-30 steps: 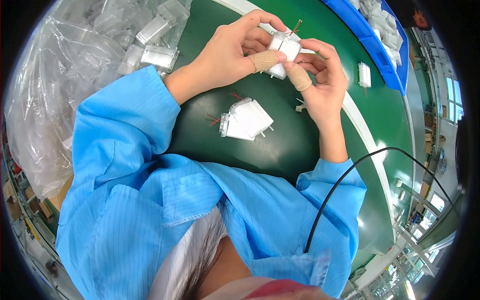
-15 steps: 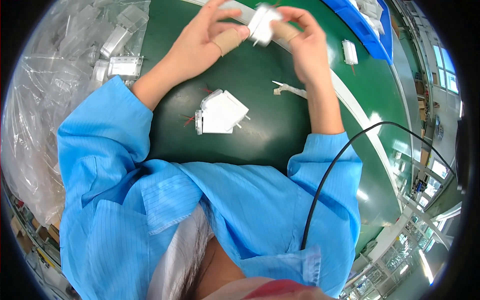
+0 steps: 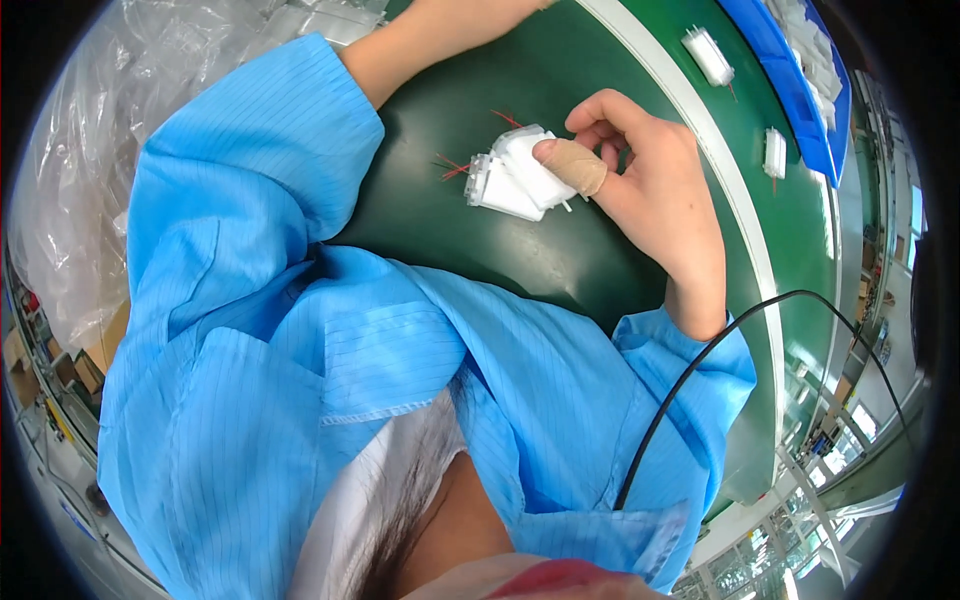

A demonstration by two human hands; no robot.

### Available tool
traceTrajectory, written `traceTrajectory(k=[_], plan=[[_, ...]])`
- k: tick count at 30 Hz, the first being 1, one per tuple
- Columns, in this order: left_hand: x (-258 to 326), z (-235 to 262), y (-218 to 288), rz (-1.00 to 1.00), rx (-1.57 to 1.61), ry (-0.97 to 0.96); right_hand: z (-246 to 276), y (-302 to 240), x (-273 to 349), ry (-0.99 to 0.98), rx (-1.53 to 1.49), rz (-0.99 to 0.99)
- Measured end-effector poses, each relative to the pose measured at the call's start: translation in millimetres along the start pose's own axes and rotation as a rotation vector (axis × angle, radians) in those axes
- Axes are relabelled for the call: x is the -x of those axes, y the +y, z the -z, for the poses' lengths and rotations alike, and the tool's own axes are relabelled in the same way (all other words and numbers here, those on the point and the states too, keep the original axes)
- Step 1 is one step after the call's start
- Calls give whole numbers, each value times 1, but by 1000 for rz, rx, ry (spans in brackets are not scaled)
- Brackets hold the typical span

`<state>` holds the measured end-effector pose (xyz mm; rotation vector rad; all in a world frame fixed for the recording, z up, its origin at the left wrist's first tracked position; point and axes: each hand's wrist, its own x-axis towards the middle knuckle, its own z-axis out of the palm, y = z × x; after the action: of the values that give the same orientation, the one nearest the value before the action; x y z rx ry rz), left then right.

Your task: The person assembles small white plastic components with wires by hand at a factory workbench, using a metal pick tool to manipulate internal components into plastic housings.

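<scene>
white plastic parts point(image 3: 512, 176) with red wires on the green mat point(image 3: 520, 270)

right hand point(image 3: 645, 175) pinches the top part with its taped thumb. left hand is out of view past the top edge, so its grip cannot be told.

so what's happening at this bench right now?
A person in a blue smock works at a green belt. The right hand rests on a small stack of white plastic parts with red wires, its taped thumb pressing on the top piece. The left arm reaches up out of view, so its hand can't be seen. More white parts lie further along the belt.
</scene>
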<state>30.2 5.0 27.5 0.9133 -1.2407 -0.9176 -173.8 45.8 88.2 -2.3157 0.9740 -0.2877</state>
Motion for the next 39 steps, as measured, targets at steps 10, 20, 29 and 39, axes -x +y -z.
traceTrajectory(k=[10, 20, 29, 39], plan=[[32, -8, 23, -286, -540, -234, 1, 9, -31, -441, -59, -25], [16, 97, 58, -329, -1261, -93, 15, 29, -49, -314, -817, -11], [-62, 98, 47, 269, -1537, -746, 21, 75, -65, 103, -1430, -173], [-33, 83, 19, -105, -1502, -314, 30, 85, -59, 269, -1410, -115]])
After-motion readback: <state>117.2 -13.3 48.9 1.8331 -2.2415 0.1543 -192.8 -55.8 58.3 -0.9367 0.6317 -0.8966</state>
